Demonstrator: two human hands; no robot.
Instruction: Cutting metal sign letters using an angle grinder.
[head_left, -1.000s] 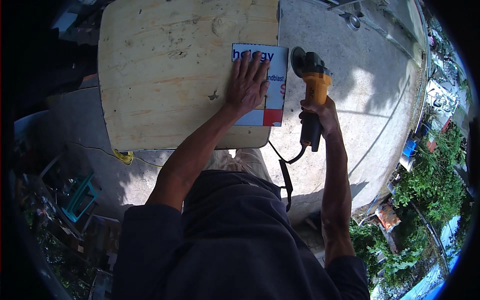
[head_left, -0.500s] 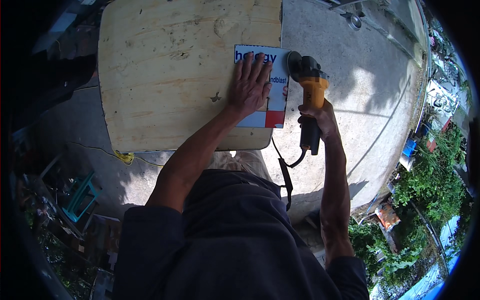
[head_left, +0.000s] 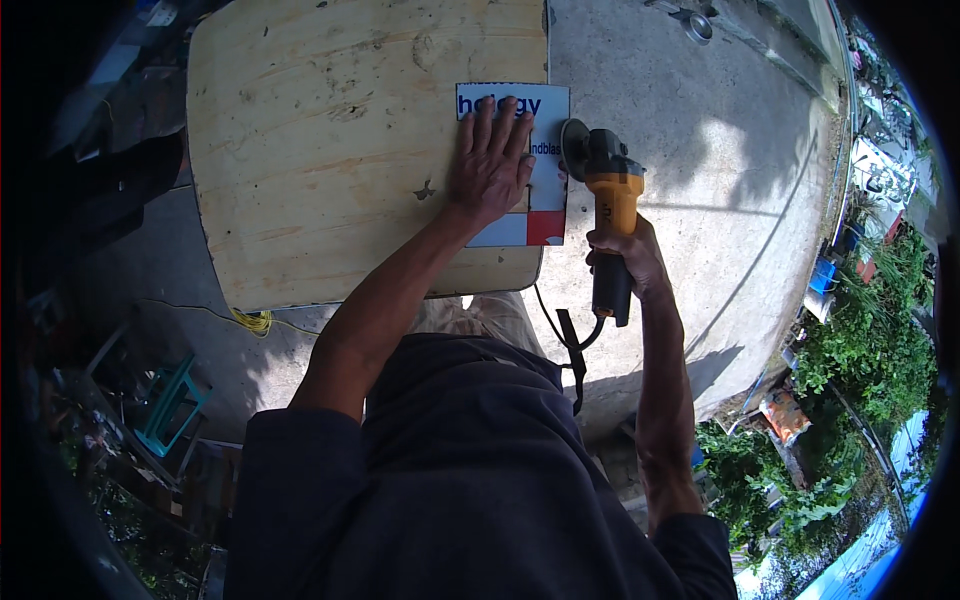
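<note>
My left hand [head_left: 490, 165] lies open, palm down, on a white sheet panel [head_left: 545, 185] with blue lettering and red blocks, at the right edge of a plywood tabletop [head_left: 320, 150]. My right hand [head_left: 630, 260], right of the panel, is closed round the body of an orange and black angle grinder [head_left: 614, 205]. The grinder's disc [head_left: 570, 150] stands on edge at the panel's right edge; whether it touches cannot be told. The grinder's black cord hangs down beside the tabletop's near corner.
Concrete ground [head_left: 720, 280] surrounds the table. A yellow cord coil [head_left: 255, 322] and a teal plastic chair [head_left: 170, 405] are at lower left. A metal pot [head_left: 697, 28] is at upper right. Plants [head_left: 850, 340], a blue container [head_left: 823, 272] and clutter line the right side.
The grinder and my right hand have moved slightly toward my body and closer in along the panel's right edge. My left hand stays on the panel; the view has shifted slightly.
</note>
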